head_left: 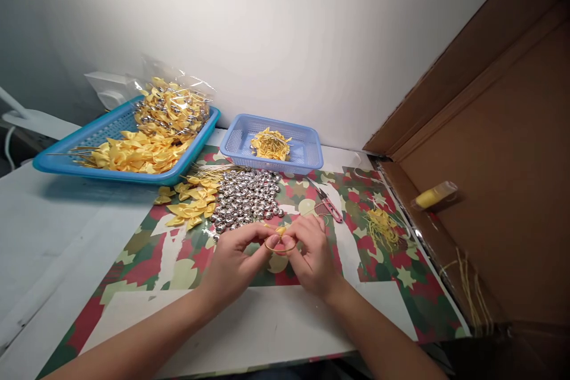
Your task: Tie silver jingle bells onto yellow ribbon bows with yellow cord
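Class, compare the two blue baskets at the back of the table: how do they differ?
The large tray on the left is deeper blue and heaped with yellow bows; the small basket is paler, lilac-blue, and holds one small yellow bundle. Both are perforated plastic, standing by the wall.

Both hands, left hand (234,258) and right hand (312,252), pinch a yellow bow (280,230) with its cord loop (279,247) between fingertips; silver bells (247,199) lie just beyond.

we sit at a white tabletop (57,231) pushed against a plain pale grey wall (285,29), lit softly from above. a camouflage-patterned paper sheet in red, green and cream (383,190) covers its middle, and a brown cardboard panel (499,148) closes the right side.
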`<state>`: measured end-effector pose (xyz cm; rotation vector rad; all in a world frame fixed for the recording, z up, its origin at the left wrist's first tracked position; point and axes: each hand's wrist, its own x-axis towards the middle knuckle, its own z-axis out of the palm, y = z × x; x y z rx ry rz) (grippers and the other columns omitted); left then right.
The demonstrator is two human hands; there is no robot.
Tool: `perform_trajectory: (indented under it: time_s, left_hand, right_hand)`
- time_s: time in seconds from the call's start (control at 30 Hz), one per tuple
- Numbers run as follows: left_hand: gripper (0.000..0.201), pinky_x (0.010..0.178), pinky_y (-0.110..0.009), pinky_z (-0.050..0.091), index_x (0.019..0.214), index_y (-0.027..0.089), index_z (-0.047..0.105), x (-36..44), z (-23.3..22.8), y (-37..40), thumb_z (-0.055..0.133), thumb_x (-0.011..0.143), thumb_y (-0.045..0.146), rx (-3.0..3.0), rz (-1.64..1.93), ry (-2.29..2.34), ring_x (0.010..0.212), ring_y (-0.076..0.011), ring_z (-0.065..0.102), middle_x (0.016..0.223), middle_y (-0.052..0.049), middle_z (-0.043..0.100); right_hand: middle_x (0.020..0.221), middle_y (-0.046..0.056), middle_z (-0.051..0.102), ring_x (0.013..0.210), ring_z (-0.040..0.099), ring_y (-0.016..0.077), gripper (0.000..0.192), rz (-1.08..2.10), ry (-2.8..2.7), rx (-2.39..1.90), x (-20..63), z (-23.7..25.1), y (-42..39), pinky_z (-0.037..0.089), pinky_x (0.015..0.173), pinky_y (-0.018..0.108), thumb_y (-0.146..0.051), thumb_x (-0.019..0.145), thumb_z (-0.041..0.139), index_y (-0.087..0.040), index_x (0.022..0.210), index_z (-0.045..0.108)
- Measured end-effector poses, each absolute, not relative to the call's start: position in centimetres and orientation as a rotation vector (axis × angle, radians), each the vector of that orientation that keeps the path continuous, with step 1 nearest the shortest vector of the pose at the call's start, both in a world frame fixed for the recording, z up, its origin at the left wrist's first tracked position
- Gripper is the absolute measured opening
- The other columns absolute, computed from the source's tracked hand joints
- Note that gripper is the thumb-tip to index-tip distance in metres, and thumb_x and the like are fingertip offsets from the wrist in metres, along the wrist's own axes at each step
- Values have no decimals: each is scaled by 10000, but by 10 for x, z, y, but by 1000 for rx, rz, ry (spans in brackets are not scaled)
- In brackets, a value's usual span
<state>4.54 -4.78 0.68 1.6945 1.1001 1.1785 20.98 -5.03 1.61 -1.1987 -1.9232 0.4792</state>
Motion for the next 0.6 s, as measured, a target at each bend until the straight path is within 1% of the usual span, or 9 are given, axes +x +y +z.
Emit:
perform_trajectory:
  time_s: [0.13, 0.23, 0.3, 0.53, 0.6]
  left_hand:
    - [129, 629, -208, 511, 828, 190, 707, 45, 7, -48, 606, 872, 258, 1722, 1176, 1095, 686, -131, 654, 770, -12, 722]
    - [75, 681, -227, 529, 861, 196, 719, 44, 7, -48, 673, 821, 240, 1790, 1227, 1084, 737, -151, 676, 814, -22, 739]
    - [85, 697, -237, 536, 874, 199, 724, 44, 7, -48, 699, 797, 225, 1827, 1257, 1087, 744, -159, 683, 827, -27, 746]
    - [72, 672, -250, 545, 846, 198, 732, 43, 8, -47, 674, 806, 211, 1834, 1261, 1094, 716, -171, 688, 787, -35, 750]
    - [95, 683, -254, 552, 870, 193, 733, 44, 9, -48, 666, 805, 210, 1790, 1237, 1096, 741, -178, 693, 816, -43, 752]
  right_hand:
    - [661, -21, 528, 720, 457, 140, 223, 472, -1892, -1179, 208, 12, -51, 283, 733, 311, -214, 895, 460, -188, 684, 524]
    - [659, -17, 533, 720, 457, 143, 232, 483, -1887, -1156, 207, 10, -51, 294, 729, 310, -210, 894, 455, -188, 676, 532]
    - [654, -14, 532, 719, 460, 146, 239, 507, -1883, -1141, 207, 11, -51, 307, 726, 312, -210, 894, 445, -192, 675, 538]
    - [642, -11, 516, 708, 458, 156, 254, 565, -1855, -1140, 208, 12, -51, 337, 710, 320, -237, 898, 439, -200, 656, 507]
    - [640, -11, 513, 705, 451, 157, 245, 557, -1849, -1140, 208, 12, -52, 340, 703, 317, -230, 894, 448, -200, 659, 513]
